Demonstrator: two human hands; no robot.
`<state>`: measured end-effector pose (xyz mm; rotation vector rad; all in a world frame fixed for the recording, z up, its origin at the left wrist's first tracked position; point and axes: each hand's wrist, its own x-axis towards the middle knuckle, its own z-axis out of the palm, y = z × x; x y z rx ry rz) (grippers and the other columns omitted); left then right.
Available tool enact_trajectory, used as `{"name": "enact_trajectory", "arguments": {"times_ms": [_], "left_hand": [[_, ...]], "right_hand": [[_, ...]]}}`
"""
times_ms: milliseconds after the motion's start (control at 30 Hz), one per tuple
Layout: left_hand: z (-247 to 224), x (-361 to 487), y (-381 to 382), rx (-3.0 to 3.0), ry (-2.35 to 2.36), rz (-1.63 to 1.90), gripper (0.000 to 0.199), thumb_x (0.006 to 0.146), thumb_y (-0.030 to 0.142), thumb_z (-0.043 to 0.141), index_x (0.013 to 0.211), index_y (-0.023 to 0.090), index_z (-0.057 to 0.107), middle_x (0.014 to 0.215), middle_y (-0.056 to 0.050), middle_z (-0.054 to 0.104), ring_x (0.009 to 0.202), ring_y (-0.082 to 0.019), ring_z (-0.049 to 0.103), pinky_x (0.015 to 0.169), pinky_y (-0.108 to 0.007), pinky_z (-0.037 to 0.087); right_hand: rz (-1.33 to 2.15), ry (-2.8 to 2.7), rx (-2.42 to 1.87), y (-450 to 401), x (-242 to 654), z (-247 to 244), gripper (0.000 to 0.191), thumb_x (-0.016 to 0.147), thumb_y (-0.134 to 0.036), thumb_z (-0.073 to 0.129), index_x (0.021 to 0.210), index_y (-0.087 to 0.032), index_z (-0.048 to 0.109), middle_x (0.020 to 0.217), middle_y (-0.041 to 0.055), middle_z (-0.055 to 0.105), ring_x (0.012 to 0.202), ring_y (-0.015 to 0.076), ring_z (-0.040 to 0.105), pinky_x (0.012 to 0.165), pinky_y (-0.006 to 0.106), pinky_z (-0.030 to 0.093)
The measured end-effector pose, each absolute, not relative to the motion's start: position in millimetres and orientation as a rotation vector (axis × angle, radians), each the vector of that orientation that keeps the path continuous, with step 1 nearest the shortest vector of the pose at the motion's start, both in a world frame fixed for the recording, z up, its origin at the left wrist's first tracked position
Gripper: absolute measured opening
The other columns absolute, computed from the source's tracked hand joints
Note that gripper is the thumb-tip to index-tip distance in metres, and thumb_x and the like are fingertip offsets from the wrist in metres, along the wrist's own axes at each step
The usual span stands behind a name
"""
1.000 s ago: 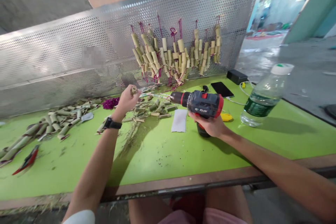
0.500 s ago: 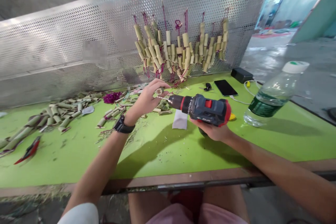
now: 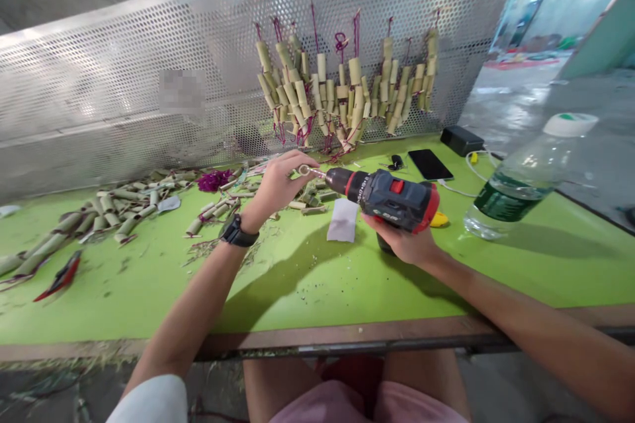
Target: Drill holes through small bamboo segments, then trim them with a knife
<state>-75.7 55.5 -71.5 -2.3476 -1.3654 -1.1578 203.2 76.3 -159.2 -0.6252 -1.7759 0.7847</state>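
My left hand [image 3: 282, 186], with a dark watch on its wrist, is closed around a short bamboo piece [image 3: 304, 170], whose round end faces the drill. My right hand [image 3: 404, 241] grips the handle of a black and red cordless drill [image 3: 397, 197], which points left. The drill bit [image 3: 319, 173] reaches the bamboo piece's edge; whether it is inside the bamboo I cannot tell. A white paper [image 3: 342, 220] lies on the green table [image 3: 163, 297] below the chuck. Bamboo pieces [image 3: 310, 197] lie just beyond, partly behind my left hand and the drill.
Cut bamboo [image 3: 106, 205] and red pruners [image 3: 59, 277] lie left, near a purple string bundle [image 3: 213, 180]. Strung bamboo [image 3: 354, 102] hangs on the perforated metal panel [image 3: 223, 79]. Right are a phone [image 3: 430, 164], keys [image 3: 395, 162], a black box [image 3: 461, 140] and a bottle [image 3: 510, 195].
The bamboo piece has turned its open end more toward the drill, and the bit's tip now meets it. The drill tilts slightly more downward to the right. The view has shifted slightly.
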Motion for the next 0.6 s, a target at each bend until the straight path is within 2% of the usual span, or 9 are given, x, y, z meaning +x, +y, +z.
{"name": "enact_trajectory", "arguments": {"times_ms": [100, 333, 467, 600], "left_hand": [[-72.5, -76.1, 55.6, -2.312, -1.409, -1.142, 0.013, 0.099, 0.031, 0.074, 0.098, 0.019, 0.079, 0.099, -0.008, 0.082, 0.092, -0.021, 0.075, 0.085, -0.034, 0.058], [-73.9, -78.0, 52.3, -2.220, -1.389, -1.161, 0.008, 0.093, 0.027, 0.078, 0.093, 0.020, 0.081, 0.092, -0.006, 0.083, 0.083, -0.019, 0.073, 0.076, -0.031, 0.057], [-72.6, -76.0, 49.4, -2.175, -1.390, -1.109, 0.008, 0.091, 0.023, 0.076, 0.084, 0.019, 0.077, 0.085, -0.004, 0.080, 0.077, -0.017, 0.069, 0.069, -0.028, 0.053], [-73.9, -74.7, 50.1, -2.164, -1.315, -1.089, 0.016, 0.091, 0.018, 0.068, 0.075, 0.019, 0.067, 0.074, -0.003, 0.072, 0.070, -0.016, 0.062, 0.063, -0.027, 0.044]], "right_hand": [[0.783, -1.771, -0.649, 77.1, 201.9, -158.6, 0.032, 0.088, -0.049, 0.077, 0.112, -0.028, 0.076, 0.117, 0.0077, 0.083, 0.113, 0.0339, 0.077, 0.113, 0.055, 0.058], [0.715, -1.829, -0.608, 72.3, 203.6, -153.6, 0.023, 0.087, -0.046, 0.075, 0.103, -0.029, 0.077, 0.109, 0.0067, 0.085, 0.106, 0.0327, 0.080, 0.109, 0.052, 0.060], [0.610, -1.923, -0.625, 70.7, 205.1, -150.1, 0.017, 0.087, -0.043, 0.073, 0.097, -0.030, 0.079, 0.103, 0.0051, 0.086, 0.106, 0.0327, 0.079, 0.107, 0.051, 0.060], [0.552, -1.929, -0.571, 68.5, 203.2, -150.2, 0.015, 0.088, -0.042, 0.072, 0.096, -0.031, 0.079, 0.102, 0.0044, 0.086, 0.103, 0.0326, 0.079, 0.099, 0.050, 0.063]]}}
